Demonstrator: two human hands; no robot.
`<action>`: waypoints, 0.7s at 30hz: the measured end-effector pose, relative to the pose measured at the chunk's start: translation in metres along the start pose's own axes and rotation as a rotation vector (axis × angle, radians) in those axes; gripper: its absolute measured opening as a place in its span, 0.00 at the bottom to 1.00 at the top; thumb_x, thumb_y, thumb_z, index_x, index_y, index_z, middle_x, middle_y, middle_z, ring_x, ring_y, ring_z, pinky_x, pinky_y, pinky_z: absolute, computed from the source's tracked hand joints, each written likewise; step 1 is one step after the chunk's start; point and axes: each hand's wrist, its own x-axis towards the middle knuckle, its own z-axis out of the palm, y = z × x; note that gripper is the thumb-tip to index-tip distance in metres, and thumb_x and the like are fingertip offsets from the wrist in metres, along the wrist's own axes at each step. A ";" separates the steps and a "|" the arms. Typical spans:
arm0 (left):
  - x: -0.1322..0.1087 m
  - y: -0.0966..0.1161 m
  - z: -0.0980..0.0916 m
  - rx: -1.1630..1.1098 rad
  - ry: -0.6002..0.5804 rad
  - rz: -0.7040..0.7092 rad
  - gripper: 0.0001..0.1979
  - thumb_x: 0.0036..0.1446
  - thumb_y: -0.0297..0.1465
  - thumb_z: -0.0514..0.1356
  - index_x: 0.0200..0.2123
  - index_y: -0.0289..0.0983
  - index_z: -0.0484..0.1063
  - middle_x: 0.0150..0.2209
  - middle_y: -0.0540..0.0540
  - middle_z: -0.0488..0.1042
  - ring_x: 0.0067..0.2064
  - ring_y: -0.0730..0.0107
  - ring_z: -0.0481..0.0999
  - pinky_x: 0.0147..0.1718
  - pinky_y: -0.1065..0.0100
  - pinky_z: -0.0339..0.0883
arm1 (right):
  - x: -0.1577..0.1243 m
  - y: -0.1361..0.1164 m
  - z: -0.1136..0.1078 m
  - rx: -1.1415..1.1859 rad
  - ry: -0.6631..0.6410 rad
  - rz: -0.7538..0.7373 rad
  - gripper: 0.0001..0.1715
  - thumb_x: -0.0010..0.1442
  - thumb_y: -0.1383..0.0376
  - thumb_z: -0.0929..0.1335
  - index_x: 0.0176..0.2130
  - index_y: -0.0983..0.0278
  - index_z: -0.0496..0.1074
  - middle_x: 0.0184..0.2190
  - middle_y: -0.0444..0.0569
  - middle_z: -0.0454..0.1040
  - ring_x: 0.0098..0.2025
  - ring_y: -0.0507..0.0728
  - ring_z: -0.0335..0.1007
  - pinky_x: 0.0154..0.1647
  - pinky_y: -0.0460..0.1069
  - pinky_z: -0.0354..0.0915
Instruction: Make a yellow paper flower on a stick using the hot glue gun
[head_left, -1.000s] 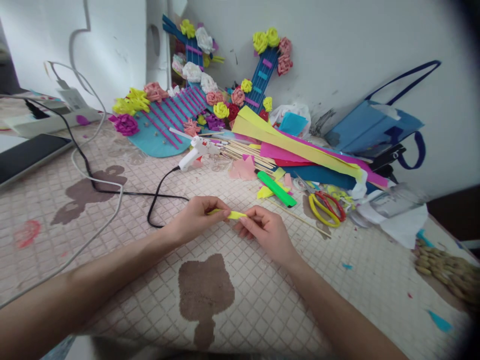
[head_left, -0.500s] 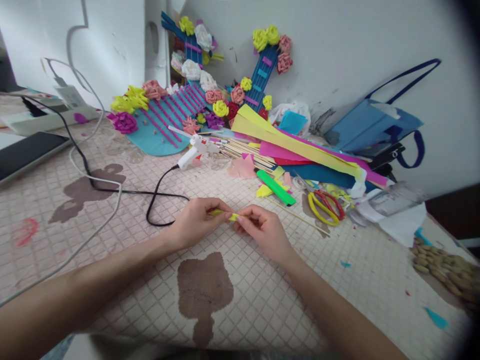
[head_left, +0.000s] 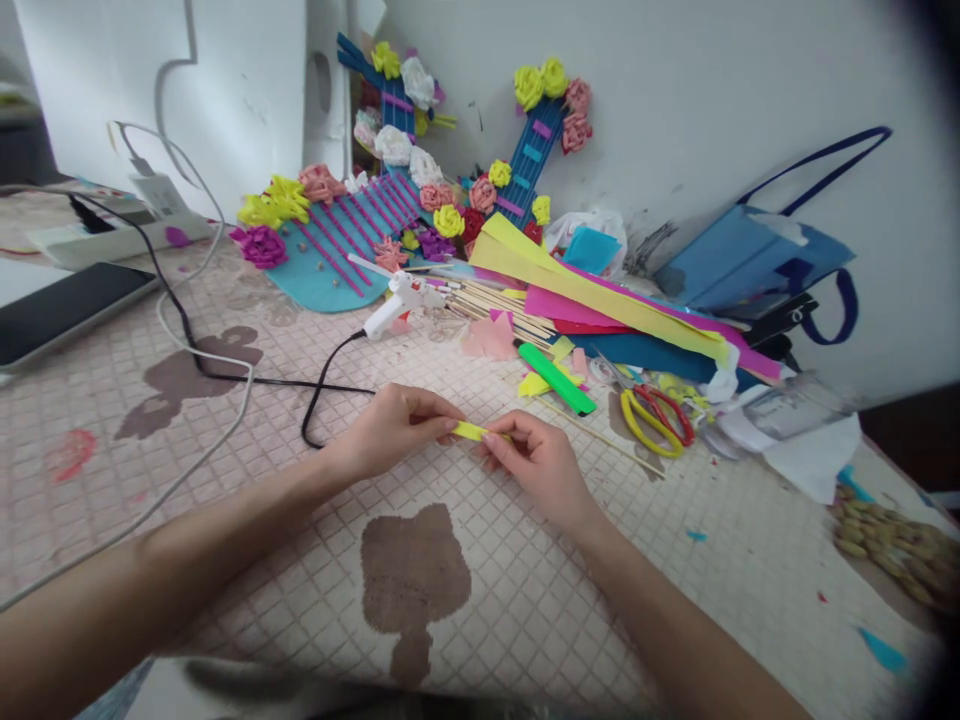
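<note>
A small strip of yellow paper (head_left: 470, 431) is stretched level between my two hands, above the middle of the table. My left hand (head_left: 397, 425) pinches its left end between thumb and fingers. At the other end, the thumb and forefinger of my right hand (head_left: 536, 455) are closed on it, and part of the strip is hidden behind them. Just beyond the hands lie a green box cutter (head_left: 556, 379) and scissors (head_left: 651, 420) with yellow and red handles. A thin wooden stick (head_left: 600, 438) rests right of my right hand.
A white glue gun (head_left: 397, 302) with a black cord stands behind my left hand. Further back are wooden sticks (head_left: 501, 308), yellow crepe paper (head_left: 592, 290) and a blue guitar-shaped craft (head_left: 330, 270) with paper flowers. A phone (head_left: 75, 308) lies left, a blue bag (head_left: 750, 255) right.
My hands have drawn slightly apart, so more of the yellow strip shows between them. The whole view has shifted a little.
</note>
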 end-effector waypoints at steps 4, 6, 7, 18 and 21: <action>0.004 -0.005 -0.008 -0.088 0.022 -0.024 0.09 0.52 0.30 0.60 0.36 0.32 0.75 0.28 0.46 0.79 0.30 0.72 0.76 0.31 0.73 0.68 | 0.001 0.004 -0.004 0.012 0.005 -0.001 0.09 0.58 0.59 0.67 0.32 0.63 0.70 0.27 0.45 0.76 0.25 0.50 0.70 0.26 0.46 0.65; 0.004 -0.005 -0.008 -0.112 0.035 -0.001 0.12 0.54 0.33 0.60 0.38 0.32 0.74 0.33 0.44 0.79 0.34 0.70 0.77 0.32 0.72 0.69 | 0.001 0.004 -0.004 0.024 0.008 0.012 0.09 0.58 0.59 0.67 0.32 0.63 0.70 0.27 0.45 0.76 0.25 0.50 0.70 0.25 0.45 0.65; 0.003 -0.004 -0.007 -0.109 0.027 0.015 0.13 0.54 0.35 0.60 0.40 0.32 0.73 0.35 0.43 0.79 0.35 0.69 0.77 0.33 0.71 0.69 | 0.001 0.004 -0.004 0.034 0.007 0.023 0.09 0.58 0.59 0.68 0.32 0.63 0.70 0.27 0.45 0.76 0.25 0.50 0.70 0.25 0.45 0.65; 0.002 0.004 0.003 -0.150 -0.055 -0.107 0.08 0.52 0.32 0.62 0.28 0.31 0.74 0.27 0.45 0.79 0.27 0.76 0.74 0.26 0.76 0.67 | 0.001 0.002 -0.012 0.046 0.028 0.034 0.12 0.58 0.56 0.67 0.34 0.62 0.70 0.27 0.46 0.77 0.24 0.51 0.72 0.24 0.46 0.66; 0.003 0.003 0.003 -0.191 -0.062 -0.149 0.08 0.52 0.33 0.62 0.28 0.32 0.74 0.28 0.46 0.79 0.27 0.77 0.74 0.27 0.76 0.68 | 0.002 0.003 -0.014 0.034 0.046 0.007 0.12 0.59 0.56 0.66 0.35 0.62 0.70 0.28 0.46 0.75 0.28 0.52 0.72 0.25 0.46 0.66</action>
